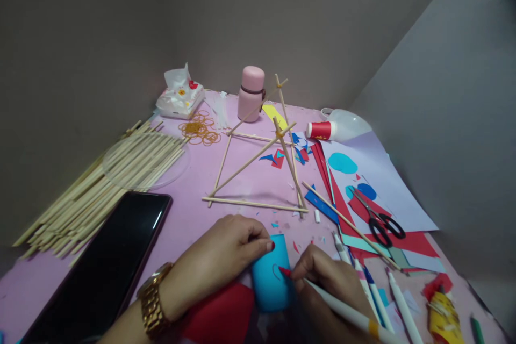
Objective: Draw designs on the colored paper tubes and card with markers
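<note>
My left hand (234, 244) is closed on a light-blue paper-covered cylinder (270, 285), with the thumb on its upper side. A thin curved line shows on the blue surface. In my right hand (326, 285) is a white marker pen (342, 309) with a yellow band. A red point at the fingertips is close to the curved line; whether it is the pen's tip or a fingernail I cannot tell. Red paper (221, 314) lies under my left wrist, which wears a gold watch (153, 301). Behind the hands stands a wooden stick frame (245, 204), tied with rubber bands.
Wooden sticks (88, 193) and a black phone (100, 269) lie left. Rubber bands (197, 129), a tissue pack (180, 98) and a pink bottle (250, 99) are behind. Scissors (379, 223), a paper cup (320, 130), several pens (403, 303) and coloured paper are right.
</note>
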Tool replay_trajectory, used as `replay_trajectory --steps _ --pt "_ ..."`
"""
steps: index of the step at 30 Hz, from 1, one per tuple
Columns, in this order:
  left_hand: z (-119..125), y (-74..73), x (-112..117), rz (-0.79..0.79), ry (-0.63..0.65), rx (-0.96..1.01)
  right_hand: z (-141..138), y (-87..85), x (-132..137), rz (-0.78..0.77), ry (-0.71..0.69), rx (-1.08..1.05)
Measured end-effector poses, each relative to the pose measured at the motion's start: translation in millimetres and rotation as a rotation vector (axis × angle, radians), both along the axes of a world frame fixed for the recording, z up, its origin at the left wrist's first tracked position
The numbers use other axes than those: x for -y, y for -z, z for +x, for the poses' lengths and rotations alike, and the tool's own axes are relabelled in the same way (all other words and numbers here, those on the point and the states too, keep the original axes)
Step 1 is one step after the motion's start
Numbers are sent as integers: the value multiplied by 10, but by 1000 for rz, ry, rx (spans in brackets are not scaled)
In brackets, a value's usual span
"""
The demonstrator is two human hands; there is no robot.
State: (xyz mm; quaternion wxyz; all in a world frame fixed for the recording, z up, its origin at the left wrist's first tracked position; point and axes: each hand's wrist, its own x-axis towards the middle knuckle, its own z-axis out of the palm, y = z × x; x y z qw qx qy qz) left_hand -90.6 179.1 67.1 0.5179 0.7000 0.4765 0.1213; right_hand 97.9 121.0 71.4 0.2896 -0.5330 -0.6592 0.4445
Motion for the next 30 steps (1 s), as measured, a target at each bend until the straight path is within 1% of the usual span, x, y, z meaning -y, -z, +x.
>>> replay_trajectory --steps 8,13,18,25,30 --pt "-1 -15 7 -18 -6 13 27 53 -4 15 -33 -19" --pt "-8 -1 11 -5 6 4 29 94 3 -34 -18 -33" --pt "-3 -8 8 -10 3 -3 29 106 6 -35 -26 -21" --pt "-2 -32 10 -16 6 0 35 78 -13 48 -46 10" --pt "2 -23 7 -1 4 -7 43 87 -15 69 -43 -2"
